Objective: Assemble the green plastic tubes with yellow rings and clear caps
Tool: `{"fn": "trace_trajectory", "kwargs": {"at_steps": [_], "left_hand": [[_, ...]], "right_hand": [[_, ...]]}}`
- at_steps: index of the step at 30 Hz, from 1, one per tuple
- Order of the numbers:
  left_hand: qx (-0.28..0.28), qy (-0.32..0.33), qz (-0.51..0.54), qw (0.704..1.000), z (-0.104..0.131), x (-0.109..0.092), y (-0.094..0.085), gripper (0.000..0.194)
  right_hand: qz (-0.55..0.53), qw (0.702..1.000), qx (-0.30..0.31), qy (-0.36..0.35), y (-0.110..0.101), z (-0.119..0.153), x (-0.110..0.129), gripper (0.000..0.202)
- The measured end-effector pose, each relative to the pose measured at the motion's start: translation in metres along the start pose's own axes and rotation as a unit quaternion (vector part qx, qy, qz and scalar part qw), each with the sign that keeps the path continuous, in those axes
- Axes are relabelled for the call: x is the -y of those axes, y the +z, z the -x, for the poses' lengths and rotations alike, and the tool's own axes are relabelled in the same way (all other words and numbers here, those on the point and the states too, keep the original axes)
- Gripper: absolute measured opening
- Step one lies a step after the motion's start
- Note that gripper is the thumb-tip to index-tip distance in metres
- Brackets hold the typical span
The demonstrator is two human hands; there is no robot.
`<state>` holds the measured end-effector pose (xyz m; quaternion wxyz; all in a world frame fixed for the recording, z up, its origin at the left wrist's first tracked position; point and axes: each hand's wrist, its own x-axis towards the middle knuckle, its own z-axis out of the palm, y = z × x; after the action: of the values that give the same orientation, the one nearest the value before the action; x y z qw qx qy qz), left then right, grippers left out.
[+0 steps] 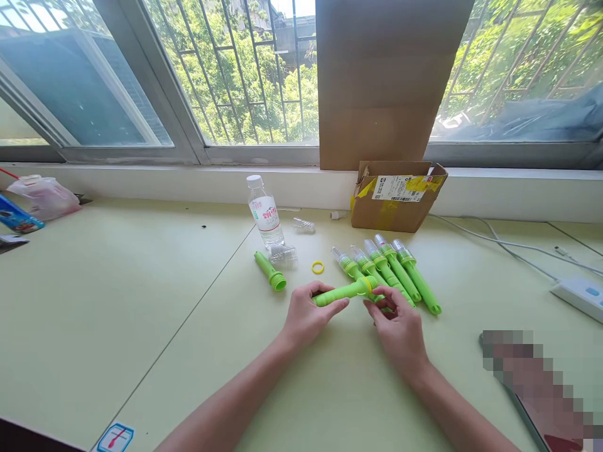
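Observation:
My left hand [305, 312] is closed round a green plastic tube [343, 292], tilted with its threaded end up to the right. A yellow ring [369, 285] sits round the neck by the thread. The fingers of my right hand [398, 323] pinch at this ring and the threaded end; their tips are partly hidden. Just behind the hands lie several green sticks with clear caps [387, 263], side by side. A second yellow ring [318, 267] lies flat on the table. Left of it is another green tube [270, 271], its threaded opening facing me.
Behind stand a water bottle [266, 213] and an open cardboard box [398, 198]. Clear plastic pieces [283, 253] lie by the bottle. A phone [532, 392] is at the right front, with a power strip [579, 295] and cables beyond. A plastic bag [44, 196] sits far left.

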<state>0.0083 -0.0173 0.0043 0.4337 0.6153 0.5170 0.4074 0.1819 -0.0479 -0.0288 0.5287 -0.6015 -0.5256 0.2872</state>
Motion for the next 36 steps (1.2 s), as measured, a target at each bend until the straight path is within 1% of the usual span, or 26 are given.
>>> {"fn": "trace_trajectory", "kwargs": {"at_steps": [4, 8, 11, 12, 14, 17, 19, 22, 24, 27, 30, 33, 36], "left_hand": [[0.015, -0.028, 0.013, 0.999, 0.0003, -0.0021, -0.0013, 0.034], [0.059, -0.075, 0.028, 0.995, -0.0008, -0.0050, -0.0031, 0.039], [0.073, -0.085, 0.046, 0.993, -0.0017, -0.0067, -0.0038, 0.034], [0.073, -0.079, 0.057, 0.993, -0.0018, -0.0068, -0.0038, 0.032], [0.073, -0.063, 0.076, 0.992, -0.0017, -0.0061, -0.0035, 0.033], [0.072, -0.054, 0.073, 0.993, -0.0015, -0.0033, -0.0030, 0.032], [0.053, -0.053, 0.063, 0.995, -0.0017, -0.0015, -0.0027, 0.030], [0.020, -0.052, 0.063, 0.996, -0.0021, -0.0006, -0.0021, 0.031], [0.013, -0.055, 0.071, 0.996, -0.0024, -0.0014, -0.0018, 0.032], [0.016, -0.060, 0.080, 0.995, -0.0028, -0.0036, -0.0026, 0.031], [0.035, -0.070, 0.076, 0.994, -0.0038, -0.0056, -0.0048, 0.029], [0.064, -0.101, 0.070, 0.990, -0.0045, -0.0057, -0.0065, 0.031], [0.095, -0.113, 0.076, 0.986, -0.0041, -0.0043, -0.0058, 0.032]], "right_hand": [[-0.003, 1.000, -0.005, -0.006, 0.0000, 0.0006, 0.0016, 0.028], [-0.021, 1.000, -0.007, -0.005, 0.0008, 0.0010, 0.0021, 0.028], [-0.016, 1.000, -0.004, -0.005, 0.0010, 0.0009, 0.0007, 0.027], [-0.012, 1.000, -0.009, -0.006, 0.0010, 0.0009, 0.0002, 0.027], [-0.009, 1.000, -0.023, -0.011, 0.0009, 0.0008, -0.0004, 0.027], [-0.013, 0.999, -0.026, -0.015, 0.0011, 0.0010, -0.0005, 0.028], [-0.017, 1.000, -0.022, -0.015, 0.0015, 0.0011, -0.0002, 0.029], [-0.015, 1.000, -0.020, -0.011, 0.0018, 0.0013, 0.0001, 0.031], [-0.008, 1.000, -0.020, -0.011, 0.0018, 0.0014, 0.0002, 0.031], [0.001, 1.000, -0.016, -0.013, 0.0016, 0.0016, 0.0007, 0.027], [0.004, 1.000, -0.015, -0.020, 0.0013, 0.0015, 0.0017, 0.025], [0.000, 1.000, -0.008, -0.030, 0.0011, 0.0013, 0.0016, 0.023], [-0.004, 1.000, 0.002, -0.021, 0.0010, 0.0012, -0.0008, 0.022]]}}
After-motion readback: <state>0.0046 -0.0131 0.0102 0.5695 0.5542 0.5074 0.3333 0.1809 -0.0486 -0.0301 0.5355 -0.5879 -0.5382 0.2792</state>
